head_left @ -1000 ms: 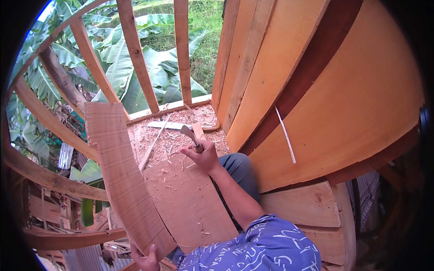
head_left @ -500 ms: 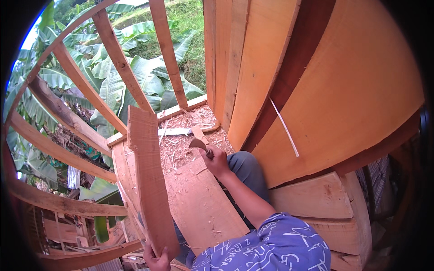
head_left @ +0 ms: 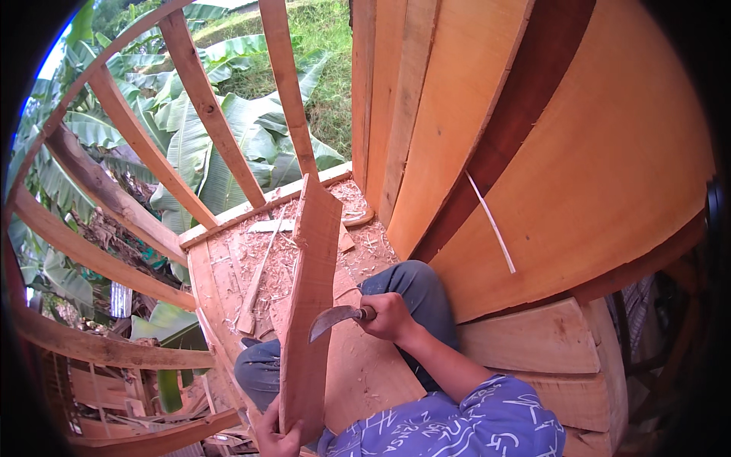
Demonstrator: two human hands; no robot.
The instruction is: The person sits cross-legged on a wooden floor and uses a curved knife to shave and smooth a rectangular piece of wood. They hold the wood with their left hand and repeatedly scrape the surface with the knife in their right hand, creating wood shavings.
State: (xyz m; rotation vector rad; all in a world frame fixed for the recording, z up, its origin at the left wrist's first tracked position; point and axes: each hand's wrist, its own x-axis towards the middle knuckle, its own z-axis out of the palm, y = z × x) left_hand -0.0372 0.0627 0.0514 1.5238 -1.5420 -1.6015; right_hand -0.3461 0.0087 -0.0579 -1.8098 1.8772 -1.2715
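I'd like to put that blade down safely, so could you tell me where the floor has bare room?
The bare floor between the upright plank and the knee is free. Behind the plank it is crowded: shavings and offcuts lie up to the frame rail. The right hand holds the blade; the left hand steadies the plank.

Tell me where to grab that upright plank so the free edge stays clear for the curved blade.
Grip the plank at its lower end, from the near side, as the left hand does. It stands on end, tilted slightly, so a low hold probably steadies it and leaves the upper length bare. The curved blade, held in the right hand, meets its right edge about midway; keep fingers below that.
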